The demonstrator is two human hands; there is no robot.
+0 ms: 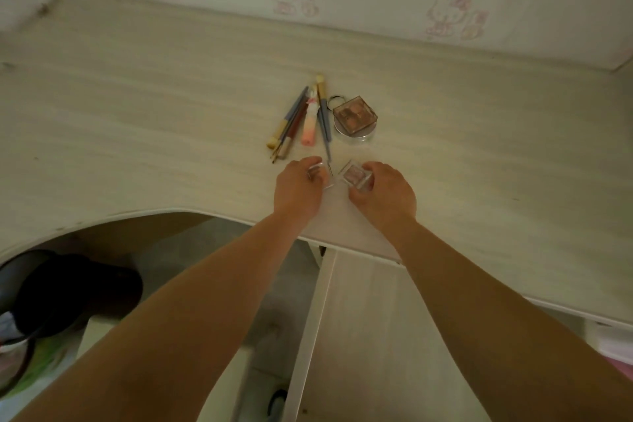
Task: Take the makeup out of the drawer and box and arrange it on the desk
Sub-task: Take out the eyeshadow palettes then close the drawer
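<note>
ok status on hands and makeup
Left hand grips clear case. Right hand grips pink compact. Brushes already on desk. Nothing blocking.

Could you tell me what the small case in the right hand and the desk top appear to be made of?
The small case looks like clear glossy plastic: its edges are see-through around a pinkish pan. The desk looks like pale wood-grain laminate with a matte finish, judging by its fine streaks; solid wood cannot be ruled out.

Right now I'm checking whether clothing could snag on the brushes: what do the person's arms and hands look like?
Both forearms are bare, with no sleeves in view. The left hand and right hand wear no gloves, and no watch, bracelet or ring shows.
</note>
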